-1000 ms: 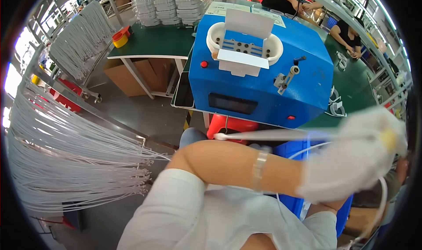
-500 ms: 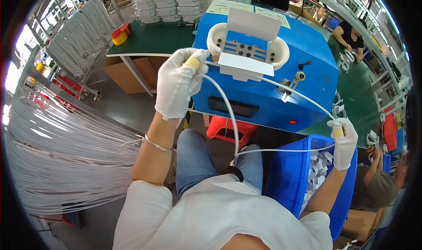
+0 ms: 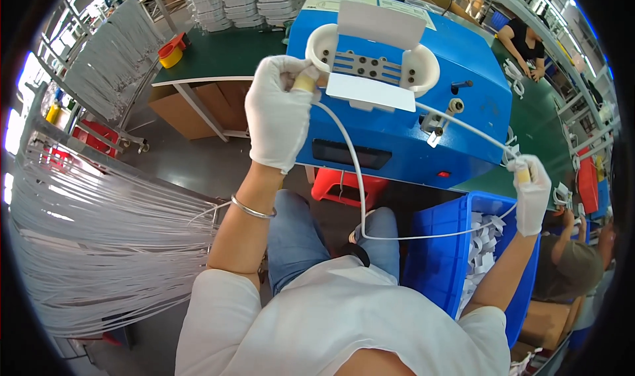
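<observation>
My left hand (image 3: 281, 115), in a white glove with a yellowish finger cover, pinches a white cable (image 3: 362, 191) beside the left end of a blue bench machine (image 3: 403, 144). At the right, my gloved right hand (image 3: 531, 194) is closed on the same cable, past the machine's front corner. One stretch runs taut between my hands behind a white folded card (image 3: 370, 92); another droops in a loop above my lap. The card stands at a metal slotted plate (image 3: 370, 67) between two white rounded guides on the machine top. My left fingertips are close to the left guide; touching cannot be told.
A blue bin (image 3: 436, 244) with white paper scraps stands below my right arm. Racks of hanging white cables (image 3: 99, 244) are at the left. A red stool (image 3: 347, 185) is under the machine. Stacked clear trays (image 3: 241, 5) and co-workers (image 3: 529, 42) are farther back.
My left hand has moved right, toward the left guide and card. My right hand has shifted slightly right and down, and the loop hangs wider and lower. The whole view has shifted a little.
</observation>
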Action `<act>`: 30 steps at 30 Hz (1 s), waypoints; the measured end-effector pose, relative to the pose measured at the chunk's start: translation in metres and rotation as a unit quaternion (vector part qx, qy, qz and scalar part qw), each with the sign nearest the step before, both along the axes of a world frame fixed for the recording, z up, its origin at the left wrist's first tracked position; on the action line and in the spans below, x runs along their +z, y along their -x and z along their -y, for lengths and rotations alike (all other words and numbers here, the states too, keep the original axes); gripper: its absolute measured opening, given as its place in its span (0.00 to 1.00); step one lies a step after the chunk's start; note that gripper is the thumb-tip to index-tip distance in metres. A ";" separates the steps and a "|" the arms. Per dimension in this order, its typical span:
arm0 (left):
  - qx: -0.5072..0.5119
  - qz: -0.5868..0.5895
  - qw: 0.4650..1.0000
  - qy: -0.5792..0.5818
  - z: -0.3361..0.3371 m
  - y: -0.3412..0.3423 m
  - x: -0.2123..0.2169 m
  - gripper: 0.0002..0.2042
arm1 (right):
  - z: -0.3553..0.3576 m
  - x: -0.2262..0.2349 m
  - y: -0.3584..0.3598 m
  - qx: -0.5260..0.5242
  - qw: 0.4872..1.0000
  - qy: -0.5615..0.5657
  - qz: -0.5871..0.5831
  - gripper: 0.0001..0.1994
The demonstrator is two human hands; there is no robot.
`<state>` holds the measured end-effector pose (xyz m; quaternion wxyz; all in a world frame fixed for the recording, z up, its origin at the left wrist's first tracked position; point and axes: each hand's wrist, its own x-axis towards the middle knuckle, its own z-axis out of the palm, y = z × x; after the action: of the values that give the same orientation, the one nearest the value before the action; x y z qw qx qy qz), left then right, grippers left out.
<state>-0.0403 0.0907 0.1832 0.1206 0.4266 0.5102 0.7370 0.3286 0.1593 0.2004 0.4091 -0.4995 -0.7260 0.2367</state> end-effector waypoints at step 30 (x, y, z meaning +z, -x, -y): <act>-0.389 0.001 0.907 0.161 0.094 -0.025 -0.059 0.20 | -0.037 0.021 -0.034 -0.041 0.999 0.017 0.006 0.10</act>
<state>-0.0151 -0.0034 0.1246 0.4652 0.5656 0.4156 0.5394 0.3629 0.1964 0.2215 0.4057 -0.5373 -0.7032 0.2285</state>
